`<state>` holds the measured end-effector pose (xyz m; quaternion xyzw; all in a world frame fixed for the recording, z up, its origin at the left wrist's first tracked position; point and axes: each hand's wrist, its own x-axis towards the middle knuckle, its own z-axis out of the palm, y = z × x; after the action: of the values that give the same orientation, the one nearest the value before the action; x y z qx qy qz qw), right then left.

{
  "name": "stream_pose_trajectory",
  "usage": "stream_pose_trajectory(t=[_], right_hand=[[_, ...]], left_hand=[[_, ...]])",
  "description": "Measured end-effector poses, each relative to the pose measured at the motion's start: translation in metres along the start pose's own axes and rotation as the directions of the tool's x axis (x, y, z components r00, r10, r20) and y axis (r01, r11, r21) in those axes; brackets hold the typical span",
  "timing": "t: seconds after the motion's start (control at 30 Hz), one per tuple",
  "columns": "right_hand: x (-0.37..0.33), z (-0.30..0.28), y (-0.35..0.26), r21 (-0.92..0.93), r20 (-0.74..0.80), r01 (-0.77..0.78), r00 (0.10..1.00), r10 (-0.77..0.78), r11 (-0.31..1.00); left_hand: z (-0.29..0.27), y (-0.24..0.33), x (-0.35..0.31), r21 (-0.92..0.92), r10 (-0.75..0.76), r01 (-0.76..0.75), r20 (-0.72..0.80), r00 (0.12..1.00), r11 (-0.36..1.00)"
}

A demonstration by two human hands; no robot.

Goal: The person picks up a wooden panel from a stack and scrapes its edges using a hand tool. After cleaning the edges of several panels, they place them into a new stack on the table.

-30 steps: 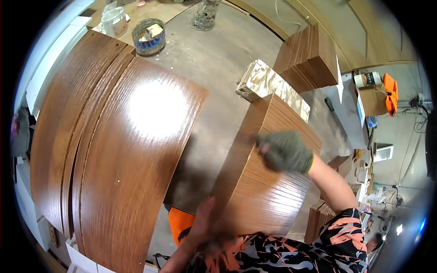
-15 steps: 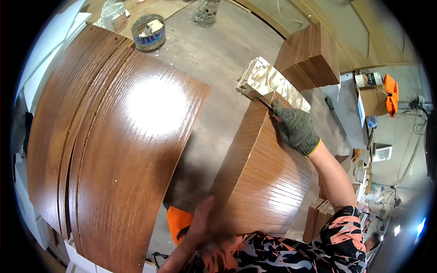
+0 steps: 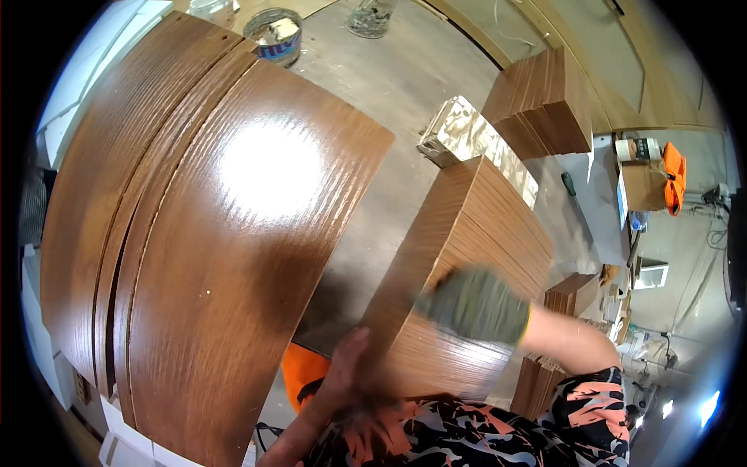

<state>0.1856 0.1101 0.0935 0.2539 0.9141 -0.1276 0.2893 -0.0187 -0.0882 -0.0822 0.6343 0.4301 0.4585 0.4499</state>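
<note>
A tall stack of brown wood-grain boards [image 3: 467, 241] stands on edge in front of me, its board edges making a striped top. Over the middle of that top is my right hand [image 3: 476, 305] in a grey-green knit glove. Motion smears its fingers, and whether it holds anything cannot be made out. My left hand [image 3: 350, 359], bare, lies against the near left side of the stack with its thumb side stretched out; its other fingers are dim and partly hidden. Touching the stack's far end is a cream-and-brown marbled block [image 3: 476, 144].
Large glossy brown panels [image 3: 233, 288] fill the left side. A tin [image 3: 274, 37] and a clear jar [image 3: 369, 17] stand at the back. Another board stack [image 3: 545, 101] is at the far right, near a dark-handled tool [image 3: 569, 184]. Orange material [image 3: 300, 373] shows low between panel and stack.
My right hand has come back toward me from the stack's far corner, where it held a thin metal-looking tool. The view has shifted slightly. My left hand stays about where it was.
</note>
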Motion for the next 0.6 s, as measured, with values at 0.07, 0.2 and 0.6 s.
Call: stream_pose_trajectory(t=[0.07,0.2,0.6], right_hand=[[0.005,0.007,-0.023,0.441,-0.19,0.001,0.977,0.093,0.898],[0.012,-0.021,0.031,0.203,-0.099,-0.353,0.92,0.378,0.913],[-0.008,0.017,-0.067,0.059,0.047,0.105,0.993,-0.108,0.993]], left_hand=[[-0.002,0.001,-0.003,-0.012,-0.033,0.033,0.026,0.999,0.999],[-0.008,-0.001,-0.01,0.02,-0.023,0.022,0.052,0.998,1.0],[-0.005,0.001,0.006,-0.048,-0.003,0.006,0.059,0.998,0.999]])
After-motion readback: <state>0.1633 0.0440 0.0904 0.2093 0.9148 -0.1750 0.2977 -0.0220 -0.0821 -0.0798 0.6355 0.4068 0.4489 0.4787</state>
